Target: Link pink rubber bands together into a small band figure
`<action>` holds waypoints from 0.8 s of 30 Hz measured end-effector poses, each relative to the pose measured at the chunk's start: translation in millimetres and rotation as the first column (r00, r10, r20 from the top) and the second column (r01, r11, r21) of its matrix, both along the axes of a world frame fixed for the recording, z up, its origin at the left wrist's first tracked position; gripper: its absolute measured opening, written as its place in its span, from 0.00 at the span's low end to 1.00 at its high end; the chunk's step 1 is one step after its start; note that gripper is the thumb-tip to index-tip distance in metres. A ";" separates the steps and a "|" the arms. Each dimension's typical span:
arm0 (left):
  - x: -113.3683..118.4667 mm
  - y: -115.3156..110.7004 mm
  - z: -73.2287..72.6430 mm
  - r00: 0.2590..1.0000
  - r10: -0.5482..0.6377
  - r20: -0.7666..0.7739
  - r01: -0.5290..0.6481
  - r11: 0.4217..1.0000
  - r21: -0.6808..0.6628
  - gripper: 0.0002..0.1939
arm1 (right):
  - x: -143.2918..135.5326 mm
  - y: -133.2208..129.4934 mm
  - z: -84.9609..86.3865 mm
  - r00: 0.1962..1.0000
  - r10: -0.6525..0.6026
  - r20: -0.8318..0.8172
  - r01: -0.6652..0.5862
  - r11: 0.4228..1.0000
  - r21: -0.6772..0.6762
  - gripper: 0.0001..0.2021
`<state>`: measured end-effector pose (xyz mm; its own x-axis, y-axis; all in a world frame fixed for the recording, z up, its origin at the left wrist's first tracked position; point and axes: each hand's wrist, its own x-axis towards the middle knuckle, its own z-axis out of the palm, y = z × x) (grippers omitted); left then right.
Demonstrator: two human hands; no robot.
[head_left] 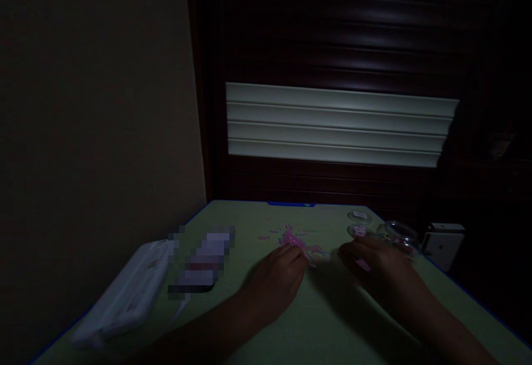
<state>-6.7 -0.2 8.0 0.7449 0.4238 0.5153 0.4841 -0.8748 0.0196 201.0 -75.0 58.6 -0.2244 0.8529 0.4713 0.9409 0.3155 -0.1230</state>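
Currently left hand (280,276) is curled against the pile of small pink pieces (291,238), mid-tabletop (245,215) — pinch can't be told. Right hand (381,262) bent near the clear jar (401,231), pink bit (363,264) at its fingers — grip unclear.

Two hands (280,276) (382,268), one tabletop (249,235), one long case (131,284), two clear discs (359,217) (358,231) — several pink bits (292,238)

The tabletop (320,329) looks smooth and matt, the pink pieces (291,238) glossy plastic, the jar (401,232) shiny.
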 end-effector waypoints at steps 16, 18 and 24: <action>2.0 -5.4 2.1 0.998 -0.060 -0.001 0.060 0.998 -0.036 0.08 | -21.5 9.2 -26.8 0.988 0.153 -0.017 -0.154 0.981 -0.116 0.08; 1.8 -5.9 2.5 0.998 -0.063 -0.008 0.063 0.997 -0.036 0.08 | -20.8 10.8 -27.0 0.988 0.156 -0.008 -0.156 0.980 -0.122 0.08; 2.3 -5.4 2.7 0.998 -0.064 -0.005 0.064 0.997 -0.046 0.09 | -19.6 12.1 -24.2 0.990 0.143 0.003 -0.141 0.982 -0.128 0.09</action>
<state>-4.3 -5.7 10.7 0.7744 0.3983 0.4916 0.4276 -0.9021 0.0572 181.4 -62.8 34.3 -0.3523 0.8646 0.3581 0.8893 0.4285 -0.1597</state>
